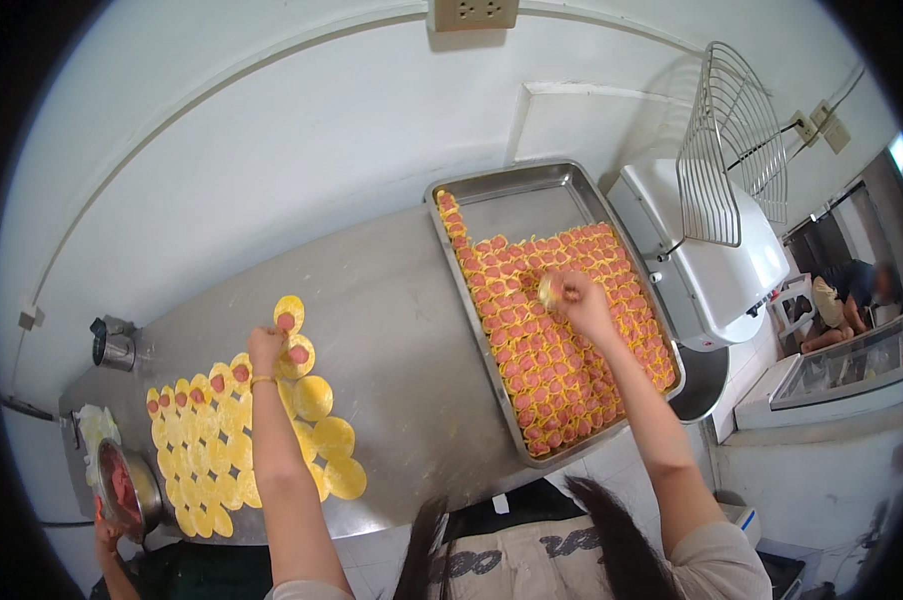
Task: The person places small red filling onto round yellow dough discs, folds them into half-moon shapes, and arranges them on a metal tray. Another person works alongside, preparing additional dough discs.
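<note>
Meat-topped wrapper (289, 309) is lying just right of left hand (265, 347), finger closure unclear; right hand (578, 297) is pinching dumpling (548, 292) over tray (531, 212).

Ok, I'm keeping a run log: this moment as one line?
left hand: at yellow wrappers | right hand: holding dumpling above tray | tray: partly filled | wrappers: some topped with filling

Behind the far edge of my brushed stainless-steel table (396, 300), I see a smooth white wall (301, 130) bearing a beige rectangular power outlet (474, 14). Past the near edge lies pale tiled floor (611, 492); beyond the right end, a white glass-topped chest (829, 374).
</note>
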Motion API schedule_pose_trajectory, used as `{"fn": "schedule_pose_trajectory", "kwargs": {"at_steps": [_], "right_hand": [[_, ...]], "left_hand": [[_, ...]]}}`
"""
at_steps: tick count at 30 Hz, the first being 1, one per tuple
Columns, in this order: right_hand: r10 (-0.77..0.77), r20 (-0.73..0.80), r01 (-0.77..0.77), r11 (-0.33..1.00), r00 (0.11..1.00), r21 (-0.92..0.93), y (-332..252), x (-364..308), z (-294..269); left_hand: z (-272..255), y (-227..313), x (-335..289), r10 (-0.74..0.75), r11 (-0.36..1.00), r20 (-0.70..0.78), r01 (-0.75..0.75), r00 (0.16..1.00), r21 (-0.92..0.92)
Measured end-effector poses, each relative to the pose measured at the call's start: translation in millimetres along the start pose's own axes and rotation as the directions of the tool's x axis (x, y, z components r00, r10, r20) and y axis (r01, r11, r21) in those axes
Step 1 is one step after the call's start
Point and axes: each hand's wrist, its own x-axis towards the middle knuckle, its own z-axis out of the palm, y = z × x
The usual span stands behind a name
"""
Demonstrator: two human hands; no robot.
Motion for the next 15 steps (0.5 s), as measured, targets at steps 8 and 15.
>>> {"fn": "schedule_pose_trajectory", "kwargs": {"at_steps": [8, 15], "right_hand": [[0.060, 0.236, -0.016, 0.983, 0.970, -0.182, 77, 154, 31], [-0.126, 0.479, 0.318, 0.883, 0.869, -0.344, 106, 190, 74]], "left_hand": [[-10, 6, -14, -0.184, 0.269, 0.234, 0.278, 0.955, -0.922], [-42, 64, -104, -0.069, -0.065, 0.212, 0.208, 0.975, -0.976]]}}
